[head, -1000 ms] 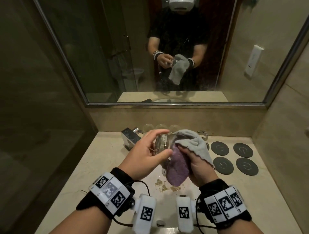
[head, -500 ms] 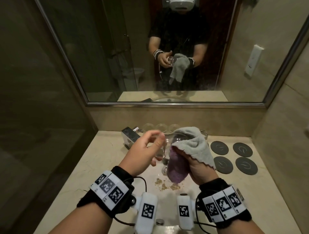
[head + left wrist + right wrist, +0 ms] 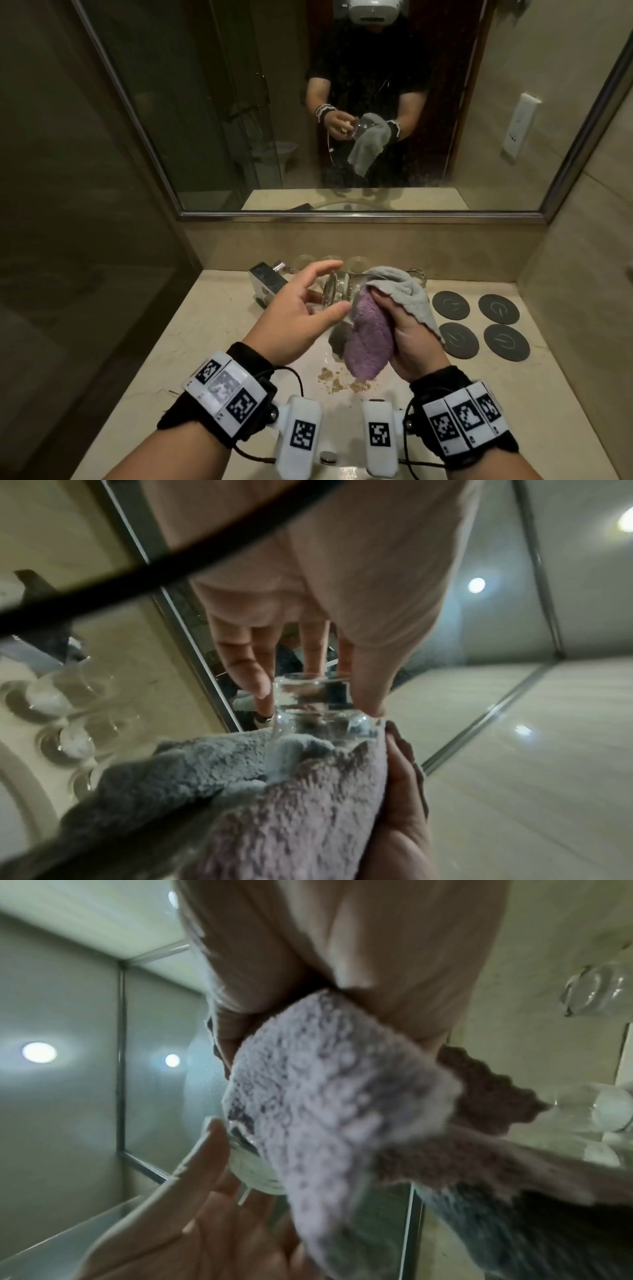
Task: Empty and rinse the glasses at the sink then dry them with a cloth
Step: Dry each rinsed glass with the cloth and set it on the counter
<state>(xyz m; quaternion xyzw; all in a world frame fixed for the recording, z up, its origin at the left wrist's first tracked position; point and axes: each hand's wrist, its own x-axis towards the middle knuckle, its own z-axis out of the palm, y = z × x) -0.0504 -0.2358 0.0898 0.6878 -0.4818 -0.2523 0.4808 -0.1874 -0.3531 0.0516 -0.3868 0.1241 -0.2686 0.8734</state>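
A clear glass [image 3: 335,294] lies on its side in the air above the sink basin [image 3: 308,363]. My left hand [image 3: 337,288] pinches its thick base between thumb and fingers; the left wrist view shows the glass [image 3: 315,704] between those fingertips. My right hand [image 3: 394,315] grips a cloth [image 3: 370,339], purple on one side and grey on the other, with part of it pushed into the glass mouth. In the right wrist view the cloth [image 3: 325,1096] covers most of the glass [image 3: 253,1172]. The inside of the glass is hidden.
Three glasses [image 3: 330,261] stand along the back wall behind the chrome faucet [image 3: 267,284], and one more glass [image 3: 416,275] stands to their right. Several black round coasters [image 3: 450,305] lie on the counter at the right. Brown crumbs [image 3: 342,382] lie in the basin. A mirror [image 3: 342,102] hangs above.
My left hand has shifted its hold round the base of the glass, fingers now spread wider. The cloth and right hand stay against the glass mouth, a little lower over the basin.
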